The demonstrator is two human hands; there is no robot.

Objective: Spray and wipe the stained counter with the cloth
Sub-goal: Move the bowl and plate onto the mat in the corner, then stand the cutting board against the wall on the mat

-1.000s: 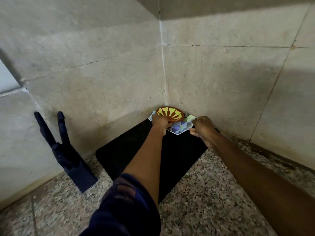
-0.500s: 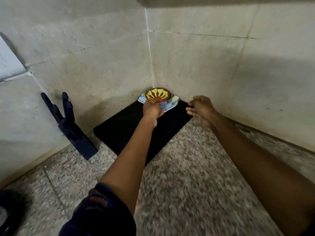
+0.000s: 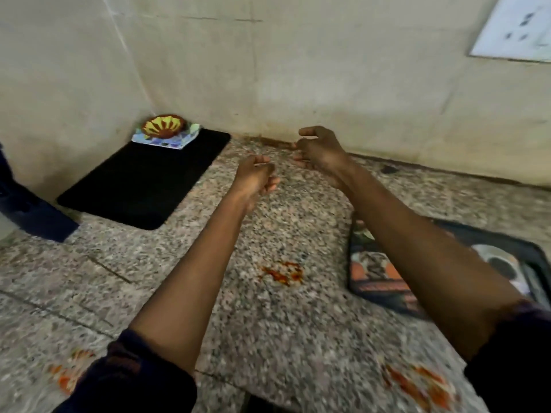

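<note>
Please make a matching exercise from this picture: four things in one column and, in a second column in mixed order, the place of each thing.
Things:
1. orange-and-yellow painted bowl
2. flat black rectangular mat
3. red sauce stain
4. white wall socket plate

Places:
A. on the speckled granite counter, between the forearms
B. upper right wall
C. in the corner, on a patterned plate
D. on the counter, left of both hands

Pairs: 1-C, 2-D, 3-A, 4-B

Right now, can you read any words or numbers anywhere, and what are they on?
None can be read.
Printed mat under the right arm: pictures and maybe lettering, too blurred to read.
White wall plate: dark marks only, no letters I can make out.
Painted bowl: a pattern, no words.
</note>
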